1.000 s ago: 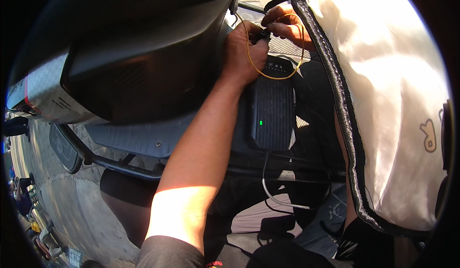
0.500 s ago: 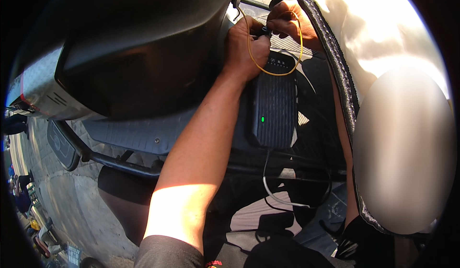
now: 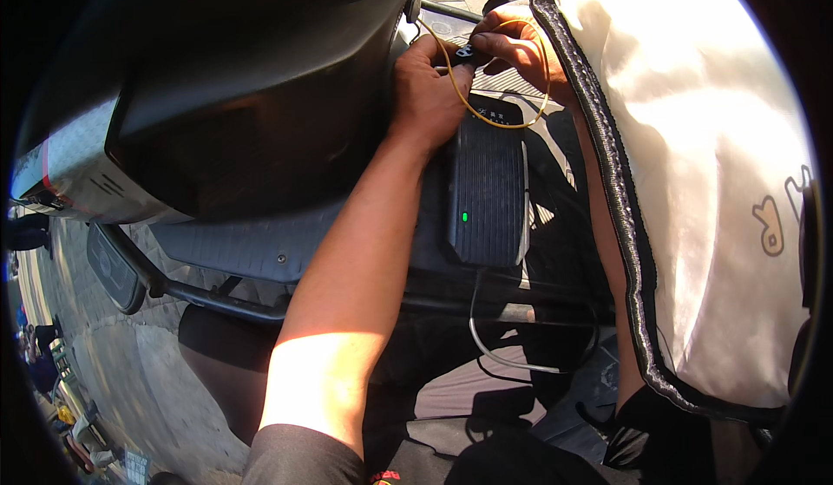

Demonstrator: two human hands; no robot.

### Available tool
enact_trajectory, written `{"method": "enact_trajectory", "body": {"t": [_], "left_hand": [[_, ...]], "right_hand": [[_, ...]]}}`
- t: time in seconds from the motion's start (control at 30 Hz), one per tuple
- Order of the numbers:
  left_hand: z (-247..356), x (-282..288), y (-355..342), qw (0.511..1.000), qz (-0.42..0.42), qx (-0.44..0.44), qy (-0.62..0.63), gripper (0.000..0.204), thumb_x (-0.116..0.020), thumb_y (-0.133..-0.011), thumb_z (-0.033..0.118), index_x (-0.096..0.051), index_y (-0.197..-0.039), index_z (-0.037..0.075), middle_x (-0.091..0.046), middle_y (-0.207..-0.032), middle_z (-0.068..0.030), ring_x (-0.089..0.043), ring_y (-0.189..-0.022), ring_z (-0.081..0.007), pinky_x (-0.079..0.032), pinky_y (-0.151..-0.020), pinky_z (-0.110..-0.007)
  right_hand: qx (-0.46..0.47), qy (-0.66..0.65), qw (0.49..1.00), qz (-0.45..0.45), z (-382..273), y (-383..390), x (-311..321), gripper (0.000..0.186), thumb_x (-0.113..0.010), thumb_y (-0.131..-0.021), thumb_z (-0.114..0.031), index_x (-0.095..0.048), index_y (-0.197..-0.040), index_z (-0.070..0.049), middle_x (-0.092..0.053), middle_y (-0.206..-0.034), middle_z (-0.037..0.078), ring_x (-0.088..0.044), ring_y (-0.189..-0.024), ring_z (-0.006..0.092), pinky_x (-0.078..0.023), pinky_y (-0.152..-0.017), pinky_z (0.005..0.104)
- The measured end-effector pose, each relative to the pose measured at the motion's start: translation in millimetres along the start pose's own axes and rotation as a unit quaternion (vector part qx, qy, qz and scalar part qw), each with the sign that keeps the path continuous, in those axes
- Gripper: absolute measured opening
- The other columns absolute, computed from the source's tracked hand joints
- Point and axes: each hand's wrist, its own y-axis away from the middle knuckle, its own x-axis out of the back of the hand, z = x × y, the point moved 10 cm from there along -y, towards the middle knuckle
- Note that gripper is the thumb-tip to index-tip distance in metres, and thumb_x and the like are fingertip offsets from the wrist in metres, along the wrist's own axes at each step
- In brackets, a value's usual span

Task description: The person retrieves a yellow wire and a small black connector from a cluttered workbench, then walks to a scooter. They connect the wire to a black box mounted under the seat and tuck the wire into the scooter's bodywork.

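My left hand [image 3: 427, 88] reaches forward beside the black scooter body, its fingers closed on a small black piece [image 3: 465, 54] with a white mark. From the right, the fingertips of my right hand [image 3: 523, 49] pinch the same piece; its exact kind I cannot make out. A thin yellow cable [image 3: 546, 95] loops around in front of both hands, and its far end passes near the scooter's edge. Just below the hands lies a black ribbed box [image 3: 488, 194] like a charger, with a lit green light and a grey cable [image 3: 475, 329] coming from its near end.
The large black scooter body [image 3: 260, 129] fills the upper left. At the right hangs a white cloth bag or cover [image 3: 703, 225] with a black zip edge. A black metal bar [image 3: 226, 301] crosses below the footboard [image 3: 234, 246]. Paving [image 3: 139, 355] shows at the left.
Both hands have shifted slightly left in the picture, still together on the black piece, whose white mark now shows more plainly. The white bag appears more fully at the right.
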Motion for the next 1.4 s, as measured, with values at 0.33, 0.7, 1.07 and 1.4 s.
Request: {"method": "enact_trajectory", "body": {"t": [0.33,0.7,1.07,1.4], "left_hand": [[2.5,14.8,20.5,0.991,0.098,0.066,0.058,0.013,-0.067,-0.083,0.0,-0.064,-0.093,-0.006,-0.067,-0.082,-0.0084,-0.061,-0.074,-0.0113,-0.049,-0.066,-0.027],[-7.9,24.2,21.7,0.989,0.126,0.075,0.002,0.02,-0.065,-0.086,0.008,-0.065,-0.095,-0.011,-0.069,-0.085,-0.0145,-0.064,-0.078,-0.0154,-0.05,-0.072,-0.029],[36.9,26.6,45.1,0.981,0.108,0.043,-0.157,0.052,-0.06,-0.088,0.009,-0.041,-0.132,-0.011,-0.064,-0.111,-0.0277,-0.067,-0.099,-0.0323,-0.052,-0.086,-0.036],[20.4,33.8,33.2,0.952,0.119,0.061,-0.276,0.046,-0.059,-0.088,0.017,-0.052,-0.127,-0.006,-0.064,-0.112,-0.0273,-0.062,-0.106,-0.0406,-0.048,-0.092,-0.042]], "right_hand": [[-0.005,-0.036,0.999,-0.005,-21.9,14.0,-18.5,0.036,-0.067,-0.088,-0.02,-0.058,-0.117,-0.001,-0.064,-0.103,0.012,-0.062,-0.096,0.0196,-0.052,-0.085,0.0338],[0.057,0.038,0.997,0.046,-43.0,9.9,-35.4,0.029,-0.072,-0.077,-0.004,-0.063,-0.104,0.005,-0.068,-0.091,0.013,-0.067,-0.084,0.016,-0.054,-0.077,0.0291],[0.057,-0.069,0.996,0.012,-23.2,-8.4,-40.1,0.028,-0.069,-0.078,0.001,-0.061,-0.105,0.003,-0.069,-0.1,0.014,-0.067,-0.094,0.0187,-0.053,-0.087,0.0306],[0.064,-0.058,0.996,0.024,-30.1,-13.0,-45.2,0.027,-0.07,-0.078,0.0,-0.061,-0.104,0.004,-0.07,-0.097,0.014,-0.068,-0.096,0.0202,-0.054,-0.085,0.0315]]}}
